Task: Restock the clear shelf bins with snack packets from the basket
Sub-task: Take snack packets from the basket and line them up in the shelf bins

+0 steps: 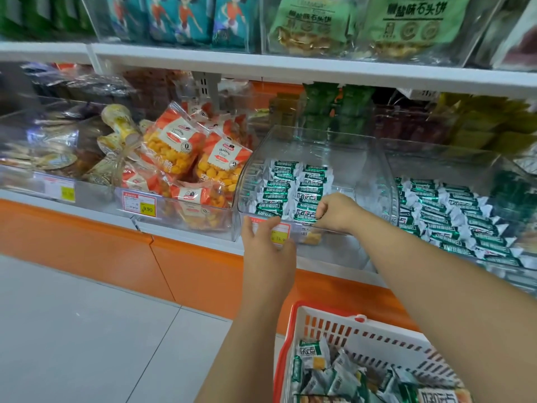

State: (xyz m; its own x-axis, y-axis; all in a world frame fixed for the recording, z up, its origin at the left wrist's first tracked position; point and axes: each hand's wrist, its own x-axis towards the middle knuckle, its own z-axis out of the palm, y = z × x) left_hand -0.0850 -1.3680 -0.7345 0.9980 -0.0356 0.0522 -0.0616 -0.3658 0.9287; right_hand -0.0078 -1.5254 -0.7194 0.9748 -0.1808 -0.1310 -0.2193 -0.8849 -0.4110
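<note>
Your right hand (pixel 337 210) pinches a green packet (pixel 304 213) at the front edge of the clear bin (pixel 347 154); your left hand (pixel 266 242) touches its front, fingers straight.

Orange puff bags (pixel 174 146) lie left; green cracker bags (pixel 406 21) above; grey floor (pixel 87 330) below.

just arms on show, really. my left hand (pixel 267 242) and right hand (pixel 337 212) are both bare, plain skin right down to the fingertips. left forearm (pixel 255 330) and right forearm (pixel 436 274) are bare too, uncovered all the way to where the frame edges cut them off. they look smooth and rounded, kinda chunky, and the wide lens blows the right one up bigger. fingers look short and stubby. it's all a bit soft and blurry, so nails and finer detail i can't make out.
</note>
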